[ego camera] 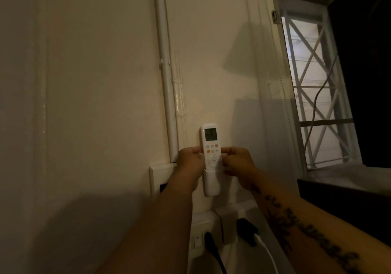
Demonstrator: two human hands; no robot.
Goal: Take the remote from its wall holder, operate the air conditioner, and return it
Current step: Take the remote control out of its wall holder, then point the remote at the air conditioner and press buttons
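— Two hands were up on that white remote (211,146), one on each side, forearms reaching straight up at the cream wall (101,83). How was the left hand (190,163) set?

— Wrist level, knuckles out, fingers curled together and pressed on the remote's left edge, just beside the orange button. Right hand (239,165) mirrored it, thumb and fingertips pinched on the right edge at the button rows.

— And the remote itself?

— Upright, its lower half seated in the white wall holder (211,183), the grey-green screen clear above both hands.

— Anything readable on it?

— Nothing; screen digits and button marks were too blurred. Dark tattoo lettering ran along the right forearm, but I couldn't read that either.

— Surroundings?

— White pipe (167,83) ran down the wall just left of the remote, a wall plate (156,176) sat behind the left wrist, plugged sockets (211,237) lay below, and a barred window (313,87) stood well off to the right.
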